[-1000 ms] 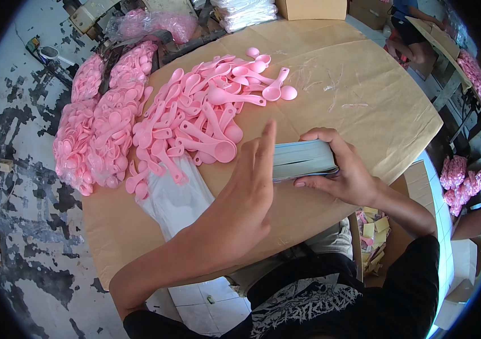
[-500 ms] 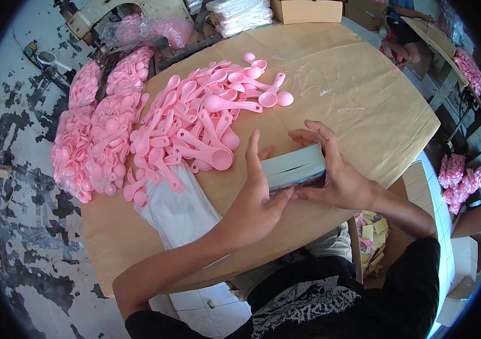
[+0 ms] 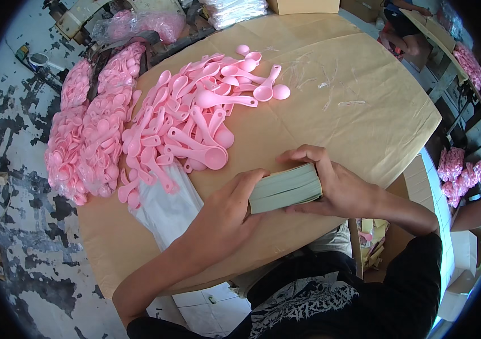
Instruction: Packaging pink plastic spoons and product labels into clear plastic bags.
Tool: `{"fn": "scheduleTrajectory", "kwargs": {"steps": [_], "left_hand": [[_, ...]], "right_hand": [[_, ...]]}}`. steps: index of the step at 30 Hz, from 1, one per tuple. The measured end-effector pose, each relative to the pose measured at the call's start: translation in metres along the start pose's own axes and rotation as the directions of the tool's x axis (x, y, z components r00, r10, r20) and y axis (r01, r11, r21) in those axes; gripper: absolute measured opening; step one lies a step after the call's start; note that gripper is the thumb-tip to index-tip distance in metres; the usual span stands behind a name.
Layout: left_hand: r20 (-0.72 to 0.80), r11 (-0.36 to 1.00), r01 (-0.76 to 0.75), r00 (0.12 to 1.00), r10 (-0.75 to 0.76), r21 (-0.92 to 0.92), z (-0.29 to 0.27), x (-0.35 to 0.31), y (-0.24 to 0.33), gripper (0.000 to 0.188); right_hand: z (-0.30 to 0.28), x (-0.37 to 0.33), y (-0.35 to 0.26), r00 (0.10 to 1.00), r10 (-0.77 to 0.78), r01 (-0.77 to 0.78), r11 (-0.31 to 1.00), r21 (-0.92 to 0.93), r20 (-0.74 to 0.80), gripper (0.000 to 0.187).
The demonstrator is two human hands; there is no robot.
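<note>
Between my two hands is a thick stack of paper cards [image 3: 285,190], its pale greenish cut edges facing up. My left hand [image 3: 230,206] grips the stack's left end, with the thumb along its upper edge. Around the right end closes my right hand [image 3: 339,183], fingers on the far side. The stack is above the near part of the table [image 3: 365,135]. To the left lies a big loose heap of pink plastic scoops [image 3: 195,107]. White plastic bags [image 3: 167,206] lie flat under the heap's near edge, beside my left forearm.
Clear bags packed with pink scoops [image 3: 102,135] line the table's left side. Below the right edge stands an open carton [image 3: 407,237] holding yellowish packets and some pink pieces. Clear plastic scraps [image 3: 325,85] lie on the far part. Another person [image 3: 404,34] sits at the far right.
The stack has come nearer to me and tipped, so more of its cut edge shows. Both hands moved with it, and my left fingers folded in closer around its end.
</note>
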State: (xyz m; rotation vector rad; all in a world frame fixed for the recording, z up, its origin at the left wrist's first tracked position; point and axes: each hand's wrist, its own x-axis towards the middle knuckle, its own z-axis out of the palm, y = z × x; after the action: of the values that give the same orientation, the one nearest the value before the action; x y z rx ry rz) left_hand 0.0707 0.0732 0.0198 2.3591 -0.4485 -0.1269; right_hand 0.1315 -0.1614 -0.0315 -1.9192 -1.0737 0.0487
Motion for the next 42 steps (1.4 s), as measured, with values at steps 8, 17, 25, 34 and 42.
{"fn": "scheduleTrajectory", "kwargs": {"steps": [8, 17, 25, 34, 42], "left_hand": [[-0.062, 0.998, -0.042, 0.997, 0.039, -0.042, -0.003, 0.0, 0.004, 0.061], [0.039, 1.0, -0.02, 0.999, 0.02, 0.013, -0.003, 0.006, -0.011, 0.057], [0.052, 1.0, 0.017, 0.998, -0.017, 0.0, -0.004, 0.007, -0.004, 0.052], [0.038, 0.999, 0.026, 0.999, -0.026, -0.019, -0.005, 0.003, -0.009, 0.052], [0.114, 0.994, 0.101, 0.989, -0.095, -0.042, -0.011, 0.005, 0.003, 0.05]], "right_hand": [[-0.013, 0.0, -0.001, 0.997, 0.03, -0.027, 0.999, -0.038, 0.068, 0.055], [-0.016, 0.002, 0.0, 0.996, 0.045, -0.036, 0.994, -0.101, 0.083, 0.068], [-0.09, 0.012, 0.054, 0.929, 0.146, -0.174, 0.983, -0.055, -0.34, 0.049], [-0.097, 0.005, 0.011, 0.898, 0.284, -0.432, 0.717, 0.547, 0.337, 0.042], [-0.076, 0.004, 0.019, 0.945, 0.212, -0.134, 0.945, 0.298, -0.248, 0.035]]}}
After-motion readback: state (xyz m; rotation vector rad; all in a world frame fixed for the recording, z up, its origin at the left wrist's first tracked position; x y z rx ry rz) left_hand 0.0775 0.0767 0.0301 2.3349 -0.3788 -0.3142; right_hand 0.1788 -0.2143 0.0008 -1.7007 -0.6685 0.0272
